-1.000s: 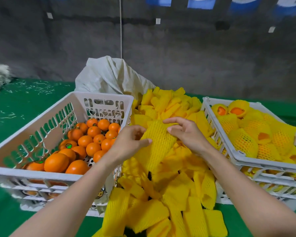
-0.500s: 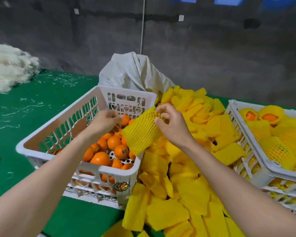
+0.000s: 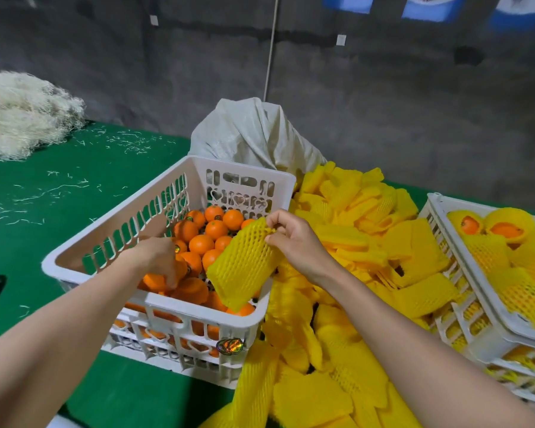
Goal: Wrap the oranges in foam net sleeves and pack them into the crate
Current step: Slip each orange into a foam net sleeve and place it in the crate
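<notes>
Orange in one hand, sleeve in the other.
Gripping an orange (image 3: 154, 280) inside the white supply crate (image 3: 183, 307) with left hand (image 3: 158, 257); pinching a yellow foam net sleeve (image 3: 244, 267) by its top edge with right hand (image 3: 294, 242), long axis 1-to-7 o'clock, just at 3 o'clock of that orange.

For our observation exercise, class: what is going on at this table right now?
A person is packing fruit. The left hand is down in the white crate of bare oranges, fingers curled over one orange. The right hand pinches the top of a yellow foam net sleeve above that crate. More sleeves lie piled alongside; wrapped oranges already sit in the right-hand crate.
</notes>
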Tool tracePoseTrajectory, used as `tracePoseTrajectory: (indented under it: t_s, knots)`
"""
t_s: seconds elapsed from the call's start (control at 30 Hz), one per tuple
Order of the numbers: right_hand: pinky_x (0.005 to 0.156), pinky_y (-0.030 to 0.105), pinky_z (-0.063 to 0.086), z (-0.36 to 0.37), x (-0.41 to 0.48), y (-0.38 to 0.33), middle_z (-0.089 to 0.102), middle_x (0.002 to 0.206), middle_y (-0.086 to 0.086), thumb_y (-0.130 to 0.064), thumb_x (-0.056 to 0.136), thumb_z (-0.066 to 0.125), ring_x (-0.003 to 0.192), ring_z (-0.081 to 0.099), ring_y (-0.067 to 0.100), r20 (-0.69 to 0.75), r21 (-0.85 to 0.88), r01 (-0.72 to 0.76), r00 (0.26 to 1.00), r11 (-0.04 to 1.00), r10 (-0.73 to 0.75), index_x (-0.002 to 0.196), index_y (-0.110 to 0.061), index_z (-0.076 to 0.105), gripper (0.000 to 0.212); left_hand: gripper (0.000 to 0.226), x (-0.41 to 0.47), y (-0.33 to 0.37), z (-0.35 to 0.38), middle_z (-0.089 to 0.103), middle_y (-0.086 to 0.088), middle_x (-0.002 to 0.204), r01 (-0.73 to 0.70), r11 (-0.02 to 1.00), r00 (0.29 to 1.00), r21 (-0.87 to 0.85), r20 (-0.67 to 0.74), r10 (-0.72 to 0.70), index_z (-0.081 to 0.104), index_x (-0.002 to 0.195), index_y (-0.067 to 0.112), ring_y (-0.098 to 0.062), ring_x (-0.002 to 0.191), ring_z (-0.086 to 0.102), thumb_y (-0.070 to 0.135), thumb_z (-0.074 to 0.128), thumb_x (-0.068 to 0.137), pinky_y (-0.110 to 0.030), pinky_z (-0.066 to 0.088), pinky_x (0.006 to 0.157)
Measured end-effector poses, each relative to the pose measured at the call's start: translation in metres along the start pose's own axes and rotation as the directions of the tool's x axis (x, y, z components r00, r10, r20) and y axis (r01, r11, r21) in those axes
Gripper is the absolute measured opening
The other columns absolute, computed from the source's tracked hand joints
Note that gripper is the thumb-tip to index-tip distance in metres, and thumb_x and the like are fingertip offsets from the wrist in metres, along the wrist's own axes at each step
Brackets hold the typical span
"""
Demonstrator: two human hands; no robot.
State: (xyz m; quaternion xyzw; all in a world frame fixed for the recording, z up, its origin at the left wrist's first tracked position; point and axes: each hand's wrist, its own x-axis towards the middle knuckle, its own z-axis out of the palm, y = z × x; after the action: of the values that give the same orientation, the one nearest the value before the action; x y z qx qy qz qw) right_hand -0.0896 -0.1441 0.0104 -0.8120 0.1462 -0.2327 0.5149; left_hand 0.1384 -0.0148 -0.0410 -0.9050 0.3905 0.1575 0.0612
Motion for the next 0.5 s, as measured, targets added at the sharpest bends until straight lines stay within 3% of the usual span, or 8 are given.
tracePoseTrajectory:
  t_s: [0.07,0.1,0.17,0.2,0.27,0.4,0.5]
  knots:
    - [0.056,0.025,0.03,-0.002,-0.004,-0.001,0.038,0.071,0.007,0.01,0.085,0.045,0.066,0.037,0.017,-0.002,0.075,-0.031,0.999,0.997,0.032,0.072,-0.017,0.044,0.03,0.03,-0.003,0.001,-0.004,0.053,0.003,0.083,-0.055,0.936,0.997,-0.349,-0.072,0.032,0.059,0.11,0.018,-0.014,0.071,0.055,0.015,0.065,0.081,-0.023,0.044,0.055]
    - [0.057,0.025,0.031,-0.005,-0.006,-0.002,0.038,0.071,0.007,0.008,0.083,0.046,0.066,0.038,0.014,-0.01,0.114,-0.045,0.999,0.992,0.047,0.071,-0.016,0.043,0.027,0.035,-0.008,0.004,-0.009,0.055,0.002,0.093,-0.094,0.797,0.996,-0.596,-0.067,0.067,0.057,0.112,0.024,-0.015,0.076,0.059,0.009,0.066,0.082,-0.025,0.047,0.058]
    - [0.057,0.022,0.033,-0.01,-0.012,-0.003,0.041,0.066,0.002,-0.003,0.072,0.048,0.062,0.041,0.008,-0.021,0.205,-0.077,0.996,0.976,0.083,0.068,-0.013,0.044,0.012,0.053,-0.022,0.015,-0.017,0.051,0.001,0.119,-0.136,0.382,0.975,-0.914,-0.055,0.216,0.056,0.116,0.032,-0.022,0.099,0.06,0.001,0.073,0.077,-0.035,0.055,0.07]
    - [0.055,0.02,0.035,-0.013,-0.015,-0.003,0.043,0.063,-0.001,-0.007,0.065,0.046,0.059,0.042,0.006,-0.018,0.258,-0.097,0.994,0.961,0.106,0.066,-0.012,0.045,0.005,0.062,-0.03,0.023,-0.021,0.046,0.003,0.127,-0.174,0.249,0.955,-0.953,-0.102,0.28,0.054,0.119,0.036,-0.023,0.108,0.057,-0.001,0.075,0.073,-0.036,0.057,0.073]
    - [0.054,0.019,0.038,-0.02,-0.023,-0.003,0.047,0.059,-0.003,-0.009,0.06,0.044,0.057,0.046,0.007,0.002,0.343,-0.134,0.99,0.93,0.141,0.066,-0.01,0.048,0.007,0.073,-0.045,0.042,-0.027,0.044,0.004,0.132,-0.255,0.098,0.909,-0.962,-0.204,0.364,0.05,0.12,0.038,-0.02,0.111,0.056,-0.001,0.077,0.064,-0.031,0.057,0.073]
    - [0.051,0.018,0.043,-0.031,-0.039,-0.006,0.055,0.055,-0.002,-0.004,0.058,0.042,0.052,0.052,0.009,0.067,0.515,-0.166,0.986,0.841,0.153,0.069,-0.006,0.05,0.014,0.08,-0.068,0.078,-0.033,0.055,-0.006,0.129,-0.271,-0.063,0.846,-0.961,-0.269,0.461,0.056,0.117,0.028,-0.02,0.099,0.067,0.009,0.088,0.046,-0.027,0.056,0.071]
    - [0.05,0.017,0.043,-0.041,-0.051,-0.007,0.055,0.055,-0.002,-0.003,0.057,0.041,0.05,0.052,0.009,0.075,0.567,-0.165,0.986,0.807,0.149,0.068,-0.007,0.052,0.016,0.107,-0.077,0.1,-0.03,0.057,-0.008,0.124,-0.2,-0.167,0.822,-0.966,-0.258,0.507,0.055,0.118,0.025,-0.025,0.097,0.068,0.021,0.098,0.021,-0.032,0.058,0.071]
